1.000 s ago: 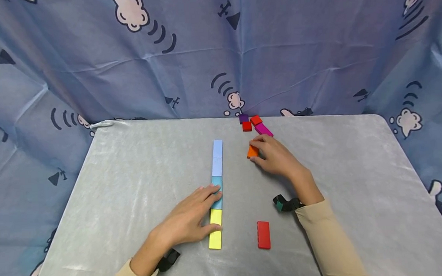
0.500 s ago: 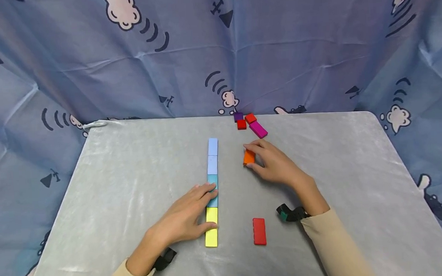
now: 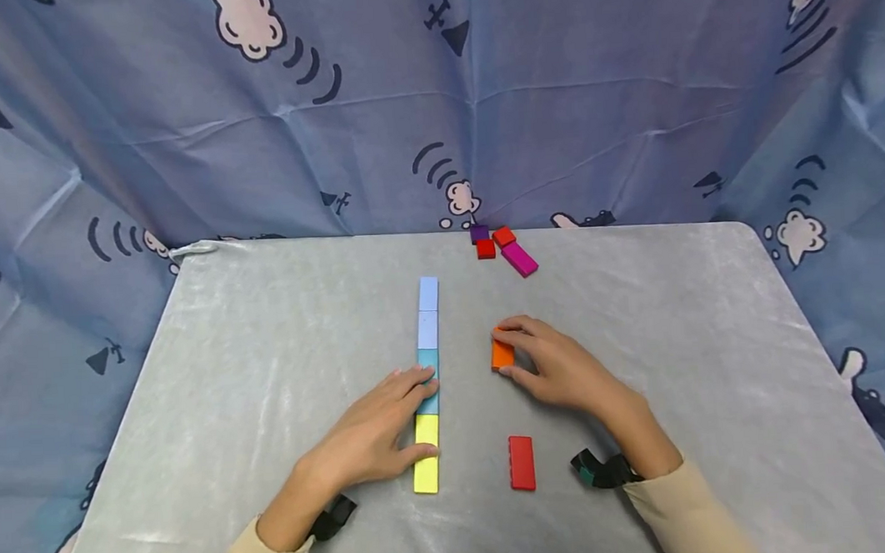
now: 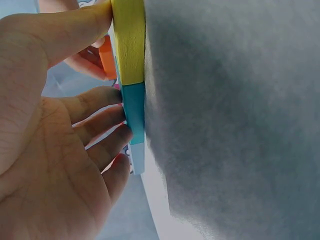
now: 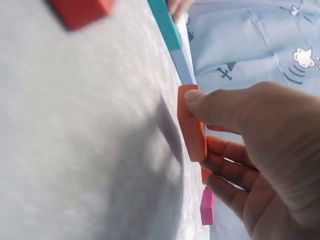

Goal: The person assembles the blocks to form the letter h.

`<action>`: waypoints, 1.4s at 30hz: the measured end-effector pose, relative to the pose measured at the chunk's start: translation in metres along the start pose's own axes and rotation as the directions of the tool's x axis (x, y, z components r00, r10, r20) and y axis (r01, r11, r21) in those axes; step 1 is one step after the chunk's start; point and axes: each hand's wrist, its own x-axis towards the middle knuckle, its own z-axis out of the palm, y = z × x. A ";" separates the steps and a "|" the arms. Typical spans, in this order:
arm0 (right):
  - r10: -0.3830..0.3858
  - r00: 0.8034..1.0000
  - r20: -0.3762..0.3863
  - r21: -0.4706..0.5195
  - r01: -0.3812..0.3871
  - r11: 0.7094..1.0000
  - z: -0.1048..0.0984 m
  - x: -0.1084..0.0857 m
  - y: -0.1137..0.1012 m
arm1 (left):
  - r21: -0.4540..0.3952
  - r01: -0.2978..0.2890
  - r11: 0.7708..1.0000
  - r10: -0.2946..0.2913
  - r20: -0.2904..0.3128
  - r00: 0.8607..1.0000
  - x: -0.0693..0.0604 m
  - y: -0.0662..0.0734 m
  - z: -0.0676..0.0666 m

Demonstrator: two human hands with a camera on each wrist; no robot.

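Note:
My right hand (image 3: 560,366) pinches an orange block (image 5: 191,122) between thumb and fingers. In the right wrist view its shadow lies apart from it, so it is off the table. A straight row runs away from me, with light blue blocks (image 3: 427,315) at the far end, teal (image 4: 133,112) in the middle and yellow (image 3: 426,474) nearest. My left hand (image 3: 368,431) rests along the row's left side, its fingers fairly straight. Those fingertips touch the teal part and the thumb touches the yellow part. They partly hide the row in the head view.
A red block (image 3: 521,463) lies right of the row's near end. At the far table edge sit a purple block (image 3: 479,234), two small red blocks (image 3: 485,249) and a magenta block (image 3: 519,259). A patterned blue curtain (image 3: 375,130) hangs behind the grey-covered table (image 3: 716,337).
My right hand has come nearer to me with the orange block, away from the blocks at the far edge. The left hand stays at the row. The head view has shifted slightly.

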 end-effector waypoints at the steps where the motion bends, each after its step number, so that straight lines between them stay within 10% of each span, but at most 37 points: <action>1: 0.000 1.000 -0.001 -0.006 0.000 1.000 0.001 -0.002 -0.001 | 0.000 0.002 1.000 -0.002 0.000 1.000 0.000 0.000 -0.001; 42: -0.006 1.000 0.009 -0.077 0.006 0.997 0.019 -0.061 -0.016 | 0.002 -0.007 1.000 0.007 -0.013 1.000 0.001 -0.001 0.000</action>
